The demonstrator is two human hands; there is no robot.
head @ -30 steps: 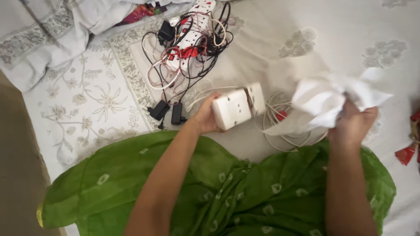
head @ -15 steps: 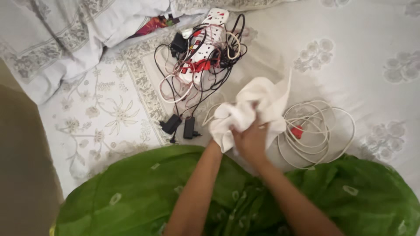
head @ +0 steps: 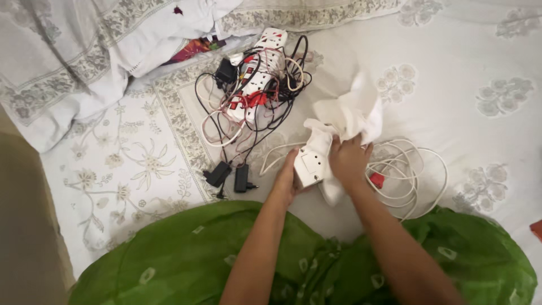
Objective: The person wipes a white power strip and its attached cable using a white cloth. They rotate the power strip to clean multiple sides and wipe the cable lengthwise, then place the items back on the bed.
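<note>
My left hand (head: pixel 287 182) grips the near end of a white socket box (head: pixel 311 164), holding it just above the bed. My right hand (head: pixel 349 162) presses a crumpled white cloth (head: pixel 349 116) against the box's far side, and the cloth covers much of the box. A coiled white cable with a red piece (head: pixel 407 169) lies on the sheet right of my hands and appears to lead to the box.
A white power strip tangled in black, white and red cables (head: pixel 255 73) lies further back. Two black adapters (head: pixel 228 175) rest left of my hands. A rumpled patterned sheet (head: pixel 79 51) is bunched at top left; green fabric (head: pixel 186 254) covers my lap.
The right hand brought the cloth in from the right onto the box. Half a second ago the cloth hid the box entirely; now the box's white face shows beside it.
</note>
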